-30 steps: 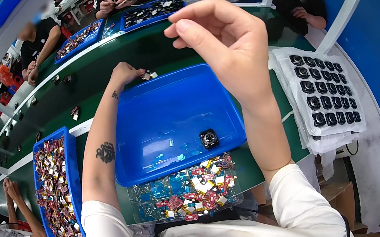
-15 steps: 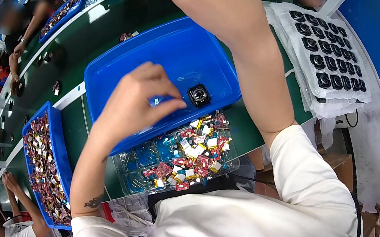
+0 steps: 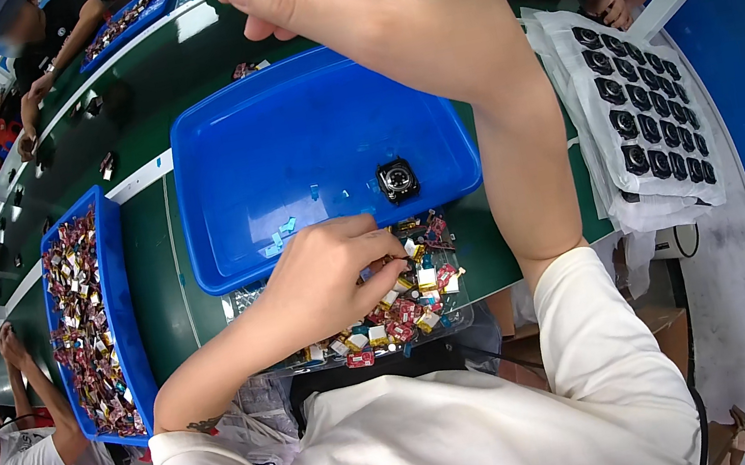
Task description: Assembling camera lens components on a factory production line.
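My left hand (image 3: 335, 274) reaches over a clear compartment tray (image 3: 458, 320) heaped with small red circuit boards and white-and-yellow battery pieces. Its thumb and forefinger pinch together among the parts; what sits between them is hidden. High up at the picture's top edge, my right hand (image 3: 414, 16) is raised above the far side of the blue bin (image 3: 275, 130), thumb stretched left. Its fingers are partly cut off, so any held thing cannot be seen. Inside the bin, near its front right, lies a small black squarish device (image 3: 397, 180) with a round lens-like centre.
Light-blue film scraps (image 3: 282, 236) lie in the bin. On the left stands a long blue bin (image 3: 122, 307) full of similar boards. A white tray (image 3: 622, 178) of rowed black devices is at right. Co-workers sit across the green table (image 3: 158, 270) and at left.
My left hand has dropped from above the blue bin to the parts in the clear tray, uncovering the film scraps. My right hand has come slightly lower in the picture.
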`<state>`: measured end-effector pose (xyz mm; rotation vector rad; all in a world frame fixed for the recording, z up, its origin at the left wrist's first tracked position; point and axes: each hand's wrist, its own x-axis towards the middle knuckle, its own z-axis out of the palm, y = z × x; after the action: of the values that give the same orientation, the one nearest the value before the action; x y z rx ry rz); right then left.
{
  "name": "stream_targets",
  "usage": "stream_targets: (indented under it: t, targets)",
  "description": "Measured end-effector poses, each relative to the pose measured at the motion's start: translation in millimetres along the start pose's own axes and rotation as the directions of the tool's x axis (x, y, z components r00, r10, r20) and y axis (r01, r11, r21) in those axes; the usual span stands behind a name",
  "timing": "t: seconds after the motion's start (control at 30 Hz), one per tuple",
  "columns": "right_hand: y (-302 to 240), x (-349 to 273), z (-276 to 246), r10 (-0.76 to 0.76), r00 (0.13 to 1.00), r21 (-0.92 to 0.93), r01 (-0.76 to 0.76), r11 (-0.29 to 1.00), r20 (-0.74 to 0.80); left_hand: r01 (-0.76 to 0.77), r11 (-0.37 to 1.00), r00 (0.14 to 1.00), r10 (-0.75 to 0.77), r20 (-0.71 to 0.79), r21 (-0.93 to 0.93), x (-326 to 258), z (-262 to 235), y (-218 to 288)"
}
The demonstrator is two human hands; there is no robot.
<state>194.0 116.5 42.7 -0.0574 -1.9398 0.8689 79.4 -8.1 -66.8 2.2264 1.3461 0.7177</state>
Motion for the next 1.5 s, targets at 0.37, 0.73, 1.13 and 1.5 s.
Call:
stream_targets:
  t: [0.37, 0.73, 1.13, 1.5]
  targets:
    - [17, 5, -11, 0.124, 0.778, 0.135, -0.259, 0.956, 0.615, -0.15, 0.933, 0.838, -0.055, -0.543, -0.327, 1, -90, 11]
    - [31, 12, 16, 0.279, 0.883, 0.304, -0.403, 0.863, 0.378, -0.199, 0.85, 0.737, -0.198, -0.646, -0.487, -4, -108, 1]
    - [37, 7, 33, 0.183, 0.978, 0.228, -0.203, 0.952, 0.105, 0.091, 0.888, 0.774, -0.348, -0.529, -0.451, -9, -112, -9]
    - [37, 7, 37, 0.206, 0.974, 0.178, -0.219, 0.959, 0.09, -0.086, 0.93, 0.748, -0.176, -0.64, -0.357, -2, -110, -23]
